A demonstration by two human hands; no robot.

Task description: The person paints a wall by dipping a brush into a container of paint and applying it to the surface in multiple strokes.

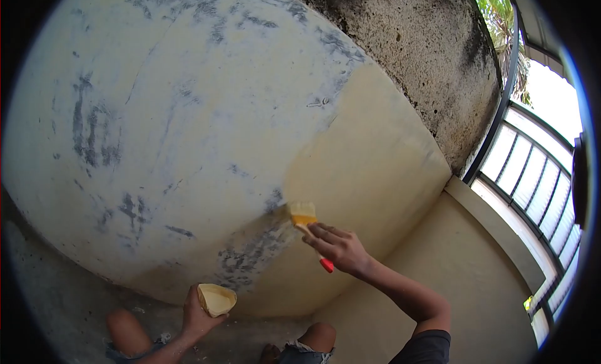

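Observation:
My right hand (341,246) is closed on a paintbrush (303,217) with a yellow ferrule and a red handle end. The pale bristles touch the wall (206,132), at the border between cream paint on the right and a whitish surface with dark grey patches on the left. Low in the view, my left hand (196,315) holds a small container (217,300) of cream paint, tilted a little, with its opening facing me. My left fingers wrap round its left side and are partly hidden behind it.
A rough, blackened concrete surface (432,63) borders the wall at the upper right. A low cream wall (438,264) and a metal railing (532,170) stand on the right. My bent knees are at the bottom, above the grey floor (69,282).

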